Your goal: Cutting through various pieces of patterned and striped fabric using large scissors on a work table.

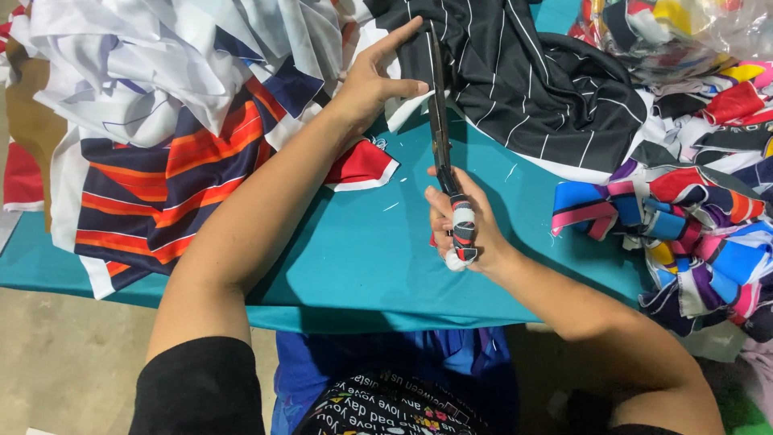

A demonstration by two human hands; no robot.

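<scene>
My right hand grips the cloth-wrapped handles of a long pair of dark scissors, whose blades point away from me up into a black fabric with thin white stripes. My left hand rests on the edge of that fabric just left of the blades, fingers stretched along it, pinning it down. Both hands are over a table covered in teal cloth.
A heap of white, navy, orange and red fabric covers the table's left side. Bright multicoloured fabric pieces are piled at the right, with a clear plastic bag of scraps at the top right. Bare concrete floor lies below left.
</scene>
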